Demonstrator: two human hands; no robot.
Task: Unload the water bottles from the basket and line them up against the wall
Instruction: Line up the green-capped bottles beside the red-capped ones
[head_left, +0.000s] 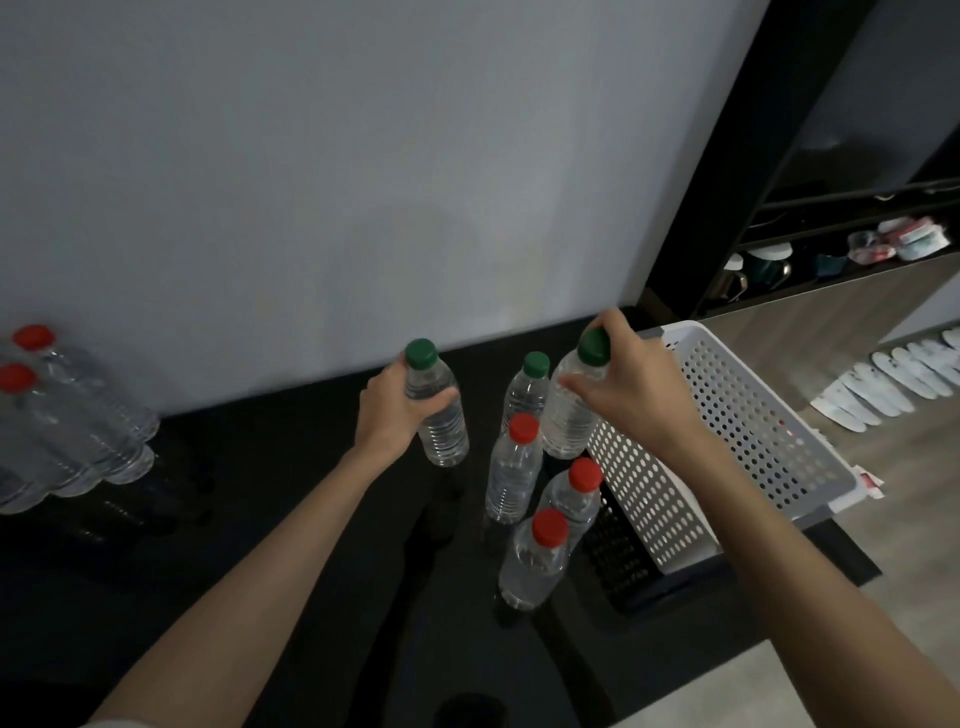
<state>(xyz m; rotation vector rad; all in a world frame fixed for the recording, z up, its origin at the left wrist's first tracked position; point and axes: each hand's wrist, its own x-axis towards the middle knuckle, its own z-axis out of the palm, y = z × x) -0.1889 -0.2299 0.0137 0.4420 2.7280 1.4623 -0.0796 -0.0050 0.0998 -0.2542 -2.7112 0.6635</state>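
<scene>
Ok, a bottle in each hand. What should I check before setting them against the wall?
1. Left hand grips left bottle round its body: ok.
2. Right hand fingers curl round right bottle at the cap: ok.
3. Bare counter at the wall beside the left hand: ok.
4. Other bottles lined against the wall: not ok; four stand clustered beside the basket.
5. Basket emptied: cannot tell; its inside is not plainly shown.
</scene>
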